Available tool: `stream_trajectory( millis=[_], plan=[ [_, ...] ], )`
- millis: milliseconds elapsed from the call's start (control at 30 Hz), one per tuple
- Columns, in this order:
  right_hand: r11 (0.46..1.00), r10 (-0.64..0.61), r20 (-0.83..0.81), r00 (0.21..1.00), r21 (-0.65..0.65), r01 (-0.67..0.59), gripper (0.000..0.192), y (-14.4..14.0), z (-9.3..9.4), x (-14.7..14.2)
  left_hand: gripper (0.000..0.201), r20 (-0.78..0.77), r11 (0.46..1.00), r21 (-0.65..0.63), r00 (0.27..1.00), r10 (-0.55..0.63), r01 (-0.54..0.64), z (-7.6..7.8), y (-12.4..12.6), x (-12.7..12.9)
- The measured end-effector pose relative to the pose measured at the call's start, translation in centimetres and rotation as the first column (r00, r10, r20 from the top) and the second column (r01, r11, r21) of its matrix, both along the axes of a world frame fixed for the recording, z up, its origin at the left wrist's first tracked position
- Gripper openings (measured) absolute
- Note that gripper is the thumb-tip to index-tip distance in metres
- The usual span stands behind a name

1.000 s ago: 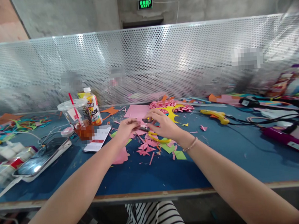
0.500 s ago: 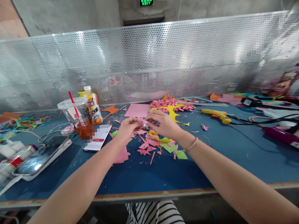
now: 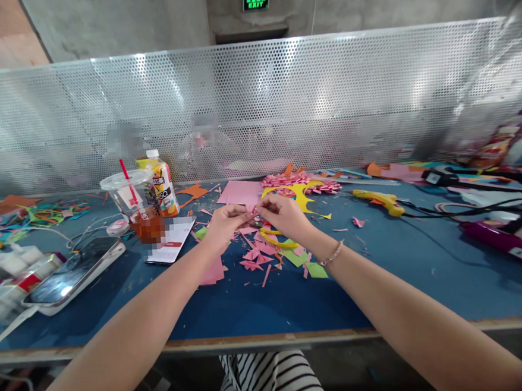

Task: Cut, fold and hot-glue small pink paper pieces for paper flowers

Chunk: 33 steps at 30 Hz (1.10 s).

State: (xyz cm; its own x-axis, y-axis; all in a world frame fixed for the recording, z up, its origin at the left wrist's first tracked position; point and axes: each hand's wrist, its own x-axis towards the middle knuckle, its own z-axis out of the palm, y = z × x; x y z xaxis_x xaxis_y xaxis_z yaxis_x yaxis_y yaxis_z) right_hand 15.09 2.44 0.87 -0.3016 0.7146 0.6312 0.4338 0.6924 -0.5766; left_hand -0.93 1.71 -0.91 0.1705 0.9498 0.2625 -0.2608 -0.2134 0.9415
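My left hand (image 3: 225, 223) and my right hand (image 3: 284, 214) meet over the middle of the blue table (image 3: 259, 303), fingertips pinching a small pink paper piece (image 3: 253, 210) between them. Yellow-handled scissors (image 3: 275, 239) lie on the table just under my right hand. Pink paper scraps (image 3: 256, 256) and green scraps (image 3: 311, 268) are scattered beneath and in front of both hands. A pink paper sheet (image 3: 239, 192) lies flat just beyond my hands.
At the left stand a plastic cup with a red straw (image 3: 134, 207), a juice bottle (image 3: 162, 187), a phone (image 3: 76, 274) and a card (image 3: 171, 240). A yellow glue gun (image 3: 375, 201) and cables lie at the right. A perforated metal screen (image 3: 255, 106) closes the back.
My right hand has drawn back a little towards the left hand, and both now pinch the pink piece closer together. Nothing else has moved.
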Motion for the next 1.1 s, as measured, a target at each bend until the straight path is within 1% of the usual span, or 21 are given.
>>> stream_trajectory(
  millis=[133,300,467,567,667,933,1100],
  plan=[
    [0.997,-0.009,-0.074,0.997,-0.074,0.004,0.009,0.07,-0.09,-0.21,0.021,-0.038,0.998,0.065,0.999,0.013,-0.011,-0.06,-0.02,0.03],
    [0.995,-0.014,-0.143,0.99,-0.097,0.0,0.007,-0.02,0.02,-0.29,0.022,-0.074,0.99,0.138,0.996,0.05,-0.04,-0.21,0.01,0.02],
    [0.991,-0.024,-0.176,0.984,-0.134,0.0,0.006,-0.05,-0.01,-0.38,0.022,-0.084,0.983,0.173,0.993,0.084,-0.068,-0.46,0.2,0.07],
    [0.991,-0.015,-0.193,0.981,-0.131,-0.01,0.007,-0.03,-0.08,-0.44,0.02,-0.072,0.979,0.178,0.991,0.115,-0.101,-0.56,0.27,0.15],
    [0.99,0.008,-0.214,0.977,-0.134,-0.037,0.008,-0.03,-0.1,-0.5,0.017,-0.058,0.979,0.174,0.991,0.119,-0.107,-0.52,0.24,0.18],
    [0.993,0.035,-0.207,0.978,-0.107,-0.058,0.01,-0.02,-0.18,-0.52,0.014,-0.029,0.977,0.155,0.988,0.154,-0.147,-0.26,0.09,0.28],
    [0.986,0.064,-0.183,0.981,-0.142,-0.091,0.012,-0.24,-0.19,-0.53,0.011,-0.017,0.98,0.128,0.987,0.157,-0.153,-0.35,0.31,0.33]
  ],
)
